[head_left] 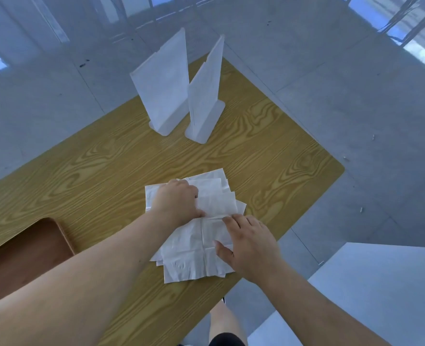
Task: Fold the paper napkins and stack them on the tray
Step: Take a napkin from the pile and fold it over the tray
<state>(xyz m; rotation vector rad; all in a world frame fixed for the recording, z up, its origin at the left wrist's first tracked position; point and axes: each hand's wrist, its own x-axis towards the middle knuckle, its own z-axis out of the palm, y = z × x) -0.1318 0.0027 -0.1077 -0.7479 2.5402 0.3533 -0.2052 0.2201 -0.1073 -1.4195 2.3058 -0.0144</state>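
A loose pile of white paper napkins (194, 255) lies on the wooden table near its front right edge. My left hand (175, 203) presses down on the far part of the pile, its fingers pinching the folded-over flap of the top napkin (217, 204). Flat on the near part of that napkin rests my right hand (250, 245), fingers spread, fingertips at the crease. A brown wooden tray (26, 250) sits at the left edge, partly hidden by my left forearm; nothing shows in its visible part.
Two white upright stands (165, 88) (205, 96) rise at the far side of the table (106, 166). A grey tiled floor surrounds the table. A pale block (381, 283) sits at the lower right. My leg shows below the table edge.
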